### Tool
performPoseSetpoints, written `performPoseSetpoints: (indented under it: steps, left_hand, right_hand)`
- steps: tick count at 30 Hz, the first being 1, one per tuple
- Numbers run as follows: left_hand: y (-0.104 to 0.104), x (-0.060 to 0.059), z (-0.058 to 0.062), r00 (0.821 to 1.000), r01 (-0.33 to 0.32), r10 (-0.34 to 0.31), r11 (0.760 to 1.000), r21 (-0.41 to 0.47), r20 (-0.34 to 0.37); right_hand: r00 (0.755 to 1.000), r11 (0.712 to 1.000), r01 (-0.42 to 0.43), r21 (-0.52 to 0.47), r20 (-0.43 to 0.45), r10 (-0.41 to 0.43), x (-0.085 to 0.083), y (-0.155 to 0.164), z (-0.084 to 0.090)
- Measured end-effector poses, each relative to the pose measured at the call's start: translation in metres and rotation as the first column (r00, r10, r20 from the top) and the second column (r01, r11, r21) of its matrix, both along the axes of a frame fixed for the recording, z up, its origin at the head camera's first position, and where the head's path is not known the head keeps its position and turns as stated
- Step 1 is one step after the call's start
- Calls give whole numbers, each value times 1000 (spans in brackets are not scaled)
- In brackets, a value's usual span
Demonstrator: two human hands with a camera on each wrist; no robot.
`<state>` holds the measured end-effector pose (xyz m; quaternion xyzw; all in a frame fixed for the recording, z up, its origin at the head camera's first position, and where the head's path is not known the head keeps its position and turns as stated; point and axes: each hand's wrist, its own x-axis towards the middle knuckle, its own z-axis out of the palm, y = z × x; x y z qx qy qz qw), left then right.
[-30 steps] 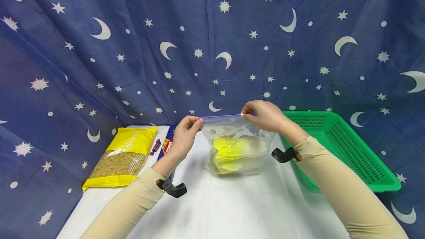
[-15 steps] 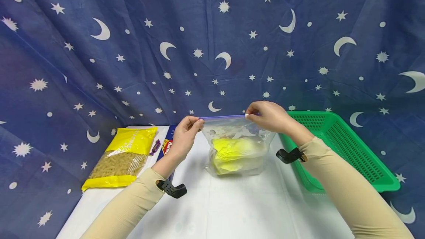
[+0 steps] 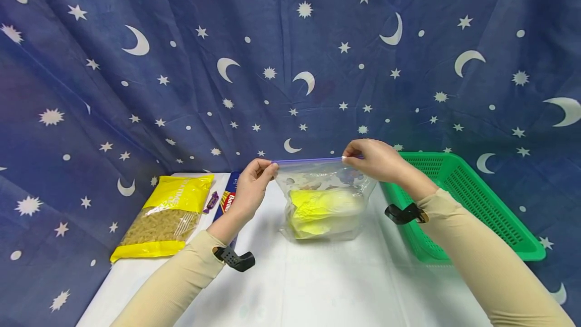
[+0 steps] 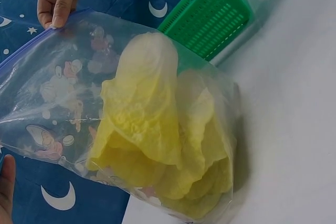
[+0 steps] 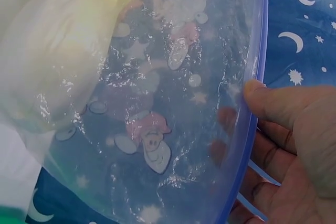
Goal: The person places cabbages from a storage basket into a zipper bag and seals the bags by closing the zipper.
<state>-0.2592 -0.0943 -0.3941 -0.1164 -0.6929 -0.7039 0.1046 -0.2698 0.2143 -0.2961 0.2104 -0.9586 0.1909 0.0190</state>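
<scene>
A clear zipper bag stands on the white table with a yellow-white napa cabbage lying inside. Along its top runs a purple zip strip. My left hand pinches the left top corner between thumb and fingers. Near the right end of the strip, my right hand pinches a small white slider. In the right wrist view my thumb lies on the near face of the strip, with fingers showing behind the plastic. Only a fingertip of the left hand shows in the left wrist view.
A green perforated basket stands at the right, partly behind my right forearm. To the left lie a yellow pasta bag, a purple-wrapped candy and a blue Barilla box, partly behind my left hand. A starry curtain hangs behind.
My right hand has slid to the right along the purple strip, taking the white slider with it. The left hand holds its corner in the same place; the cabbage has stayed put.
</scene>
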Motion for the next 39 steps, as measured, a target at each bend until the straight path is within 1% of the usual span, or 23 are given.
performPoseSetpoints:
  steps: [8, 15, 23, 30, 39]
  left_hand:
    - [1, -1, 0, 1000, -8, 8, 1000, 7, 18]
    - [0, -1, -1, 1000, -6, 6, 1000, 9, 0]
    - [0, -2, 2, 999, -20, 21, 1000, -12, 29]
    - [1, -1, -1, 1000, -14, 14, 1000, 6, 5]
    - [1, 0, -1, 1000, -8, 8, 1000, 0, -18]
  right_hand:
    - [1000, 1000, -10, -16, 8, 10, 0, 8, -1]
    - [1000, 1000, -9, -18, 11, 10, 1, 14, -1]
    - [1000, 1000, -5, -12, 2, 5, 4, 19, 0]
    - [1000, 1000, -3, -5, -7, 3, 4, 25, -2]
    - [999, 1000, -14, 2, -29, 15, 6, 32, -2]
